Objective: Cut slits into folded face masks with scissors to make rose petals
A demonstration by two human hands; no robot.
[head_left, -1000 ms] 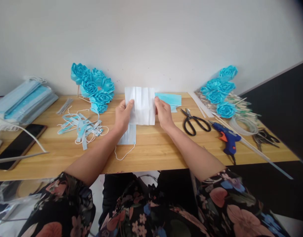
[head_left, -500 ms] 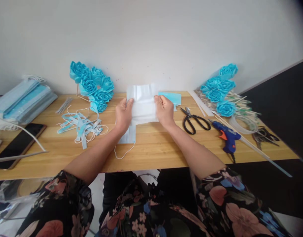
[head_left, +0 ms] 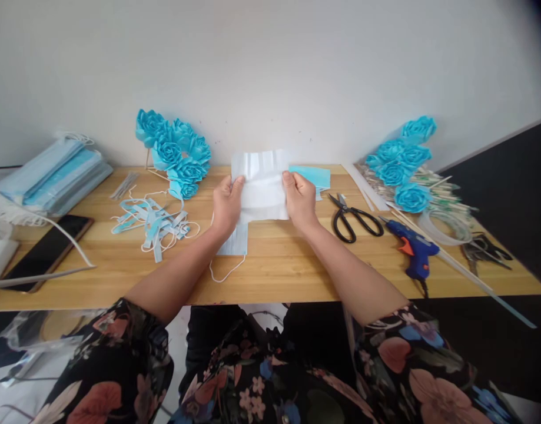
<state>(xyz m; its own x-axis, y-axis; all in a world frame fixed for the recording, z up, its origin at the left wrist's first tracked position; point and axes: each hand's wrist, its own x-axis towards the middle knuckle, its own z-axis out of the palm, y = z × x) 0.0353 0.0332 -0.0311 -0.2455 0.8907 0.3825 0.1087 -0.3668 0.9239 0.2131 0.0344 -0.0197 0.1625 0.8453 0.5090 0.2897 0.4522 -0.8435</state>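
A white, creased sheet of mask fabric (head_left: pixel 265 185) is stretched upright between my two hands above the table. My left hand (head_left: pixel 228 203) pinches its left edge with the thumb on the near side, and my right hand (head_left: pixel 300 199) grips the right edge likewise. Below my left hand lies a pale blue face mask (head_left: pixel 235 240) with a white ear loop, partly covered by the hand and sheet. Just behind my right hand is a piece of brighter blue fabric (head_left: pixel 317 175). Black-handled scissors (head_left: pixel 354 218) rest to the right of it.
On the left are stacked face masks (head_left: pixel 53 174), a phone (head_left: pixel 49 253), cut mask strips (head_left: pixel 153 224) and blue fabric flowers (head_left: pixel 177 150). To the right are a blue glue gun (head_left: pixel 414 247), more blue flowers (head_left: pixel 400 162), a clear tape roll (head_left: pixel 444 229) and dark pliers-like tools (head_left: pixel 484 253).
The view has shifted slightly, so the table's things appear a little farther right. Both hands still hold the white sheet, which now looks flatter and less blurred.
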